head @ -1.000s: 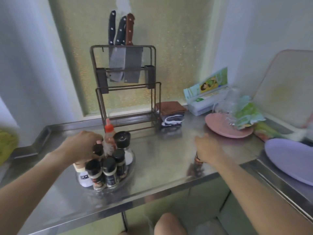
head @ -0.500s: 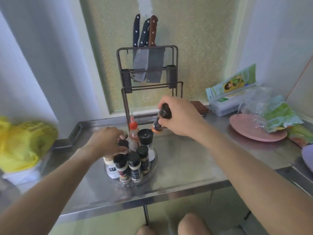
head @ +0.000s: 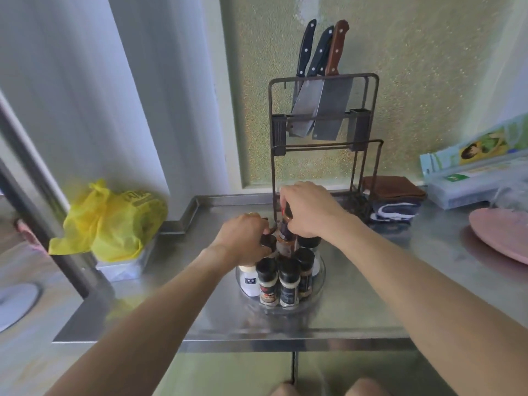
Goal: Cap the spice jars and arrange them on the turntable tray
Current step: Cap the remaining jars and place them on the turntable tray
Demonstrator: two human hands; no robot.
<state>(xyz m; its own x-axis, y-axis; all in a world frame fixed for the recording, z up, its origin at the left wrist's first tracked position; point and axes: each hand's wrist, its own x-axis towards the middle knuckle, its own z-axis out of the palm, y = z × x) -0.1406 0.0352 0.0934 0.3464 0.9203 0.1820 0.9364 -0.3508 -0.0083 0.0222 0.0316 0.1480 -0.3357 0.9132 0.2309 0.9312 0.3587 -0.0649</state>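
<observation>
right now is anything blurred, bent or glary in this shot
Head view: the yellow bag and left wall are smeared by motion blur; the wide lens bows the counter edge; daylight through the frosted window puts soft glare on the steel. The hands, left and right, and the jars stay fairly sharp.

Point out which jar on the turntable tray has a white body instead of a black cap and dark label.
It is the white jar at the tray's front left edge, just below the left hand. Its neighbours, like the black-capped jar beside it, are dark-labelled.
</observation>
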